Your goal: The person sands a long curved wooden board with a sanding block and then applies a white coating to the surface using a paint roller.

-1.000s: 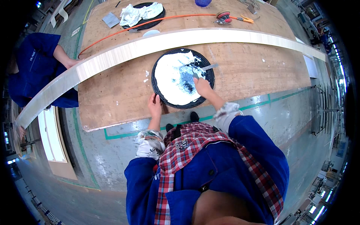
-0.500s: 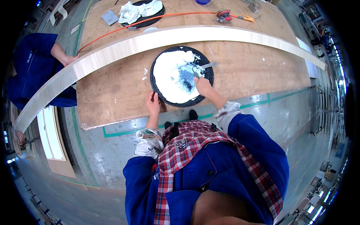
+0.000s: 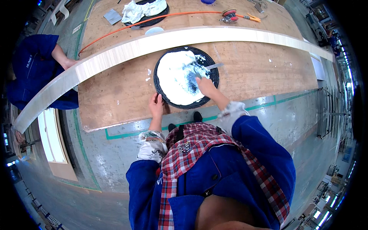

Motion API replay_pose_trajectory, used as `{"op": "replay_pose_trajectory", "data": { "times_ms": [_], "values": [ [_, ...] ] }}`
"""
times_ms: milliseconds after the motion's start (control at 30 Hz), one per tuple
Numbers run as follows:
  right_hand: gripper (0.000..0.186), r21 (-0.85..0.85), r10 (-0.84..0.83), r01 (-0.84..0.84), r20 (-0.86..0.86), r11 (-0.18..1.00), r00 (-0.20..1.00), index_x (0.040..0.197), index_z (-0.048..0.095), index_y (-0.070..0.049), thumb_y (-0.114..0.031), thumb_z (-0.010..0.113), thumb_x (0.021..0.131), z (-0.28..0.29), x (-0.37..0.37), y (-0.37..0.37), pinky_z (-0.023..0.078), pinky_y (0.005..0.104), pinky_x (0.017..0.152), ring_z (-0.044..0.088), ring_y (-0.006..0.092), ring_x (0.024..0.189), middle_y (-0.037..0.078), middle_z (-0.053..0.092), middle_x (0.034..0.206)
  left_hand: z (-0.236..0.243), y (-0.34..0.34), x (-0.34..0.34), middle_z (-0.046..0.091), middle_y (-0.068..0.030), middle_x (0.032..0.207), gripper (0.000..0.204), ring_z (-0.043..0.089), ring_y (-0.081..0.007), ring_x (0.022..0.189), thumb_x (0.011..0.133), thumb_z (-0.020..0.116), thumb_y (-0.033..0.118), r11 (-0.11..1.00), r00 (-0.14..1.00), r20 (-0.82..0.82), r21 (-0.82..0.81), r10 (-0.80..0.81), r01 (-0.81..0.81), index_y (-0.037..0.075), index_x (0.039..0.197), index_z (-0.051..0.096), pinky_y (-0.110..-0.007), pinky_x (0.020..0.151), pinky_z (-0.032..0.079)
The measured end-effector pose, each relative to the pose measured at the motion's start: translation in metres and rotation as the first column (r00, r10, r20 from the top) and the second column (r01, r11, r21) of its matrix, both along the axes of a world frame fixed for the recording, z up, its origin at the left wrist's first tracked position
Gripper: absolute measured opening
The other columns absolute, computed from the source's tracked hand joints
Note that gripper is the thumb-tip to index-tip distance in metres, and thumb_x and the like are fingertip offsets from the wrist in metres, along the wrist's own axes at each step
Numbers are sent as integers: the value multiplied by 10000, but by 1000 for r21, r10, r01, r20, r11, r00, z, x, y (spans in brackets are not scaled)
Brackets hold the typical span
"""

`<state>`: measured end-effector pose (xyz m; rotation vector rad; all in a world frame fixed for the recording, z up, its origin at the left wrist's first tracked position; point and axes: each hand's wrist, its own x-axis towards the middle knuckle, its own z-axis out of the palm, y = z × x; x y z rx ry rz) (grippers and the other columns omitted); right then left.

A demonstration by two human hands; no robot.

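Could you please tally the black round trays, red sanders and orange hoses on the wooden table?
Black round trays: 2
Red sander: 1
Orange hose: 1
Total: 4

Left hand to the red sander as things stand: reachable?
Probably not without leaning over: the left hand is at the near left rim of the black tray, and the long pale board runs between it and the red sander.
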<state>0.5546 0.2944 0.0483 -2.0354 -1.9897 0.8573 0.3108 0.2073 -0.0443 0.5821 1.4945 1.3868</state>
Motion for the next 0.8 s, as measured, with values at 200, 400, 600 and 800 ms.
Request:
{"op": "replay_pose_trajectory", "data": {
  "times_ms": [200,400,600,800],
  "values": [
    [478,-299,45,-58,-50,953,998,897,551,53,-389,371,878,81,73,-73,415,449,668,539,375,760,245,556,799,-21,-2,-2,553,-15,790,330,484,-58,605,840,580,182,998,983,-182,55,31,-22,-11,1103,525,-184,508,409],
    [531,-144,52,-78,-175,986,983,827,554,56,-440,370,875,86,65,-22,435,384,517,557,306,556,179,555,638,-17,6,3,592,-74,930,327,550,-121,797,820,593,155,1000,983,-183,2,-20,20,-48,1073,551,-230,689,452],
    [545,-155,344,-340,-5,927,939,883,553,73,-444,380,874,31,89,0,425,447,687,559,416,788,289,572,827,-24,6,-5,606,-75,902,298,538,-113,743,824,579,140,999,987,-161,-43,-26,19,-33,1067,566,-235,689,445],
    [517,-490,278,-252,-20,835,960,983,574,8,-467,405,865,133,123,6,437,365,575,549,245,608,182,574,723,2,8,10,608,-84,932,280,542,-108,767,827,569,126,998,974,-226,57,22,-10,-41,1052,571,-228,691,446]
  ]
}}
